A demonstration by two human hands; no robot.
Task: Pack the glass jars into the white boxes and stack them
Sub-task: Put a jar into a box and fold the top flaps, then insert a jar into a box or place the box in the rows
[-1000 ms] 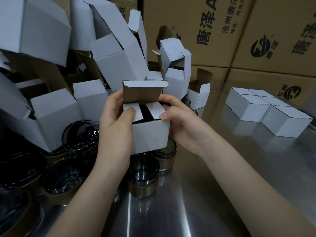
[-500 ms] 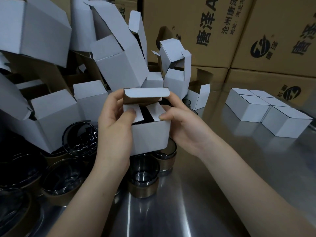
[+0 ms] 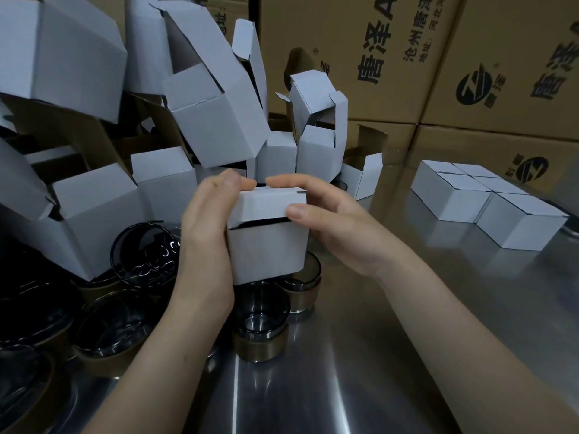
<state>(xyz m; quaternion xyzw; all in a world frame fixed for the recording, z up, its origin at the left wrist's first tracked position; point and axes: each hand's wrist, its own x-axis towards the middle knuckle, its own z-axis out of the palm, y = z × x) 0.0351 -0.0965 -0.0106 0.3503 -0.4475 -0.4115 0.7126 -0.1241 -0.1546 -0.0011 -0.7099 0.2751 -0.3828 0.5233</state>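
Waiting to the left of the left hand [image 3: 203, 236], a heap of open white boxes [image 3: 94, 214] is leaning over loose glass jars [image 3: 119, 324], probably so that both are within easy reach. The left hand is cupping the left wall of the white box [image 3: 269, 249], its fingers bending over the top, so it is working as a support against the push from the other side. The box is being held in the air between the two hands, just above two more jars [image 3: 260, 324] standing on the desk [image 3: 407, 339]. A dark slit is showing under the lid's front, so I judge the flap is not yet tucked fully. Whether a jar is inside, I cannot tell. The right hand [image 3: 338, 227] is pinching the lid: thumb on the front edge, fingers curving on top. Well to the right of it, closed boxes [image 3: 488, 198] are sitting in a tight block, ready for stacking.
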